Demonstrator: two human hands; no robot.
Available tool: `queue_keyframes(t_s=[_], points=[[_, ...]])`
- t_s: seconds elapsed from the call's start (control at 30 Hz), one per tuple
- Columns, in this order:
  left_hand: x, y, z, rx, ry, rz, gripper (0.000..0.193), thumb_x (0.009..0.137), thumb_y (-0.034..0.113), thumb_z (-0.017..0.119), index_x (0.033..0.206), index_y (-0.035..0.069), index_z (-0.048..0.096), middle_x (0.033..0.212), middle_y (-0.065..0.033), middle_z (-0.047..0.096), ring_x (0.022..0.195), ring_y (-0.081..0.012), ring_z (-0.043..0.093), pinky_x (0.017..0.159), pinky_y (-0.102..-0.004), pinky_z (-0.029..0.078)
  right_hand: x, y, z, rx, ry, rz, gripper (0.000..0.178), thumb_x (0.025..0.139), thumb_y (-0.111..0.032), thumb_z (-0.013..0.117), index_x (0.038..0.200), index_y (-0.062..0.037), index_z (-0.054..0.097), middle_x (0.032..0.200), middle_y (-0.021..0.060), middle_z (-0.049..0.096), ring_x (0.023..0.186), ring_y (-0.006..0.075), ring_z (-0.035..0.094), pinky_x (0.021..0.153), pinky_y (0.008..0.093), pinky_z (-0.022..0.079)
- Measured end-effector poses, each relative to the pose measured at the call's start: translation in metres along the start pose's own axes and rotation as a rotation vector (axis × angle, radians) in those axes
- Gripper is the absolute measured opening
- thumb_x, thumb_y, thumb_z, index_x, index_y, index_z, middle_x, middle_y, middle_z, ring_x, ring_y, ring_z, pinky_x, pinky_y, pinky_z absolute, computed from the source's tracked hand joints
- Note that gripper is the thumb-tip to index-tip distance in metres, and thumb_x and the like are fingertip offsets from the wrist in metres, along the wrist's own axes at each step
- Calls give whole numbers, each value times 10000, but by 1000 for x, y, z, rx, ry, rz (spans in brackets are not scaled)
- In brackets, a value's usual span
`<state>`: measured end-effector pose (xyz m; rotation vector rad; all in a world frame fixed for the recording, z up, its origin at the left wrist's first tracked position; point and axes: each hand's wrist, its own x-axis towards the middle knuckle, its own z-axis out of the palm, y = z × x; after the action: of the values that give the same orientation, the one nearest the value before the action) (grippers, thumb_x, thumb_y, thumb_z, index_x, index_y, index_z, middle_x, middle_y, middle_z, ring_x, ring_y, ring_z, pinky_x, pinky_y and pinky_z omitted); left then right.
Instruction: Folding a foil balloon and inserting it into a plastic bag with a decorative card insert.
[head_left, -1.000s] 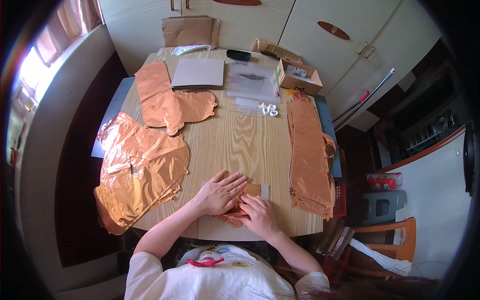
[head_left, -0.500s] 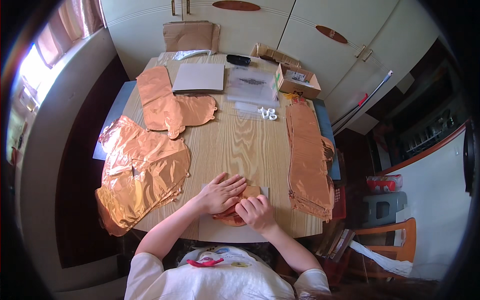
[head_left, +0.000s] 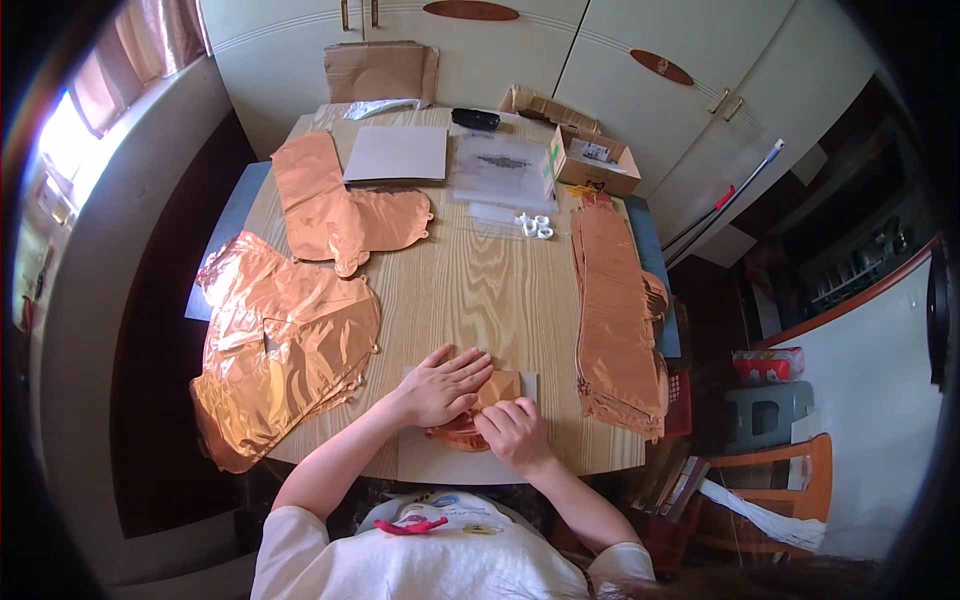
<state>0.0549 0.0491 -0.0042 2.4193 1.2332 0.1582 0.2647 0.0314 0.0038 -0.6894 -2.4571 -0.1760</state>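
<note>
Near the table's front edge, a folded copper-coloured foil balloon (head_left: pixel 460 438) lies on a pale grey card (head_left: pixel 425 465). My left hand (head_left: pixel 440 390) is laid flat across the foil, its fingers stretched out toward the right. Beside it, my right hand (head_left: pixel 513 432) is closed, with curled fingers pinching the foil at its right side. Parts of the foil under both hands are hidden. On the left lie a pile of shiny flat foil balloons (head_left: pixel 290 345) and another flat foil balloon (head_left: pixel 320 205) beyond it. A long stack of folded foil balloons (head_left: pixel 615 320) lies on the right.
Toward the back are a stack of grey cards (head_left: pixel 396 154), clear plastic bags (head_left: pixel 505 168), small white rolls (head_left: pixel 536 226), a black tray (head_left: pixel 476 119) and an open cardboard box (head_left: pixel 596 160). A wooden chair (head_left: pixel 815 490) stands to the right of the table.
My right hand has shifted very slightly, and a little more of the foil shows between my hands. My left hand stays flat in the same place.
</note>
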Motion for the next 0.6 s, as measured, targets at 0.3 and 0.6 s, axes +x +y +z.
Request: queue_keyframes(t_s=[0.3, 0.6], points=[[0, -1, 4, 30, 39, 16, 602, 989, 355, 337, 1525, 86, 279, 1595, -73, 253, 1486, -209, 185, 1196, -483, 93, -5, -6, -8, -5, -201, -31, 97, 767, -153, 614, 848, -99, 619, 809, 2, 562, 789, 153, 569, 725, 309, 448], [-1, -2, 8, 85, 111, 38, 615, 984, 394, 374, 1509, 80, 316, 1576, -67, 303, 1475, -199, 223, 1193, -473, 122, -26, -20, -31, 163, -258, 30, 424, 811, -372, 661, 1075, -41, 650, 1013, 69, 637, 995, 209, 598, 937, 368, 450]])
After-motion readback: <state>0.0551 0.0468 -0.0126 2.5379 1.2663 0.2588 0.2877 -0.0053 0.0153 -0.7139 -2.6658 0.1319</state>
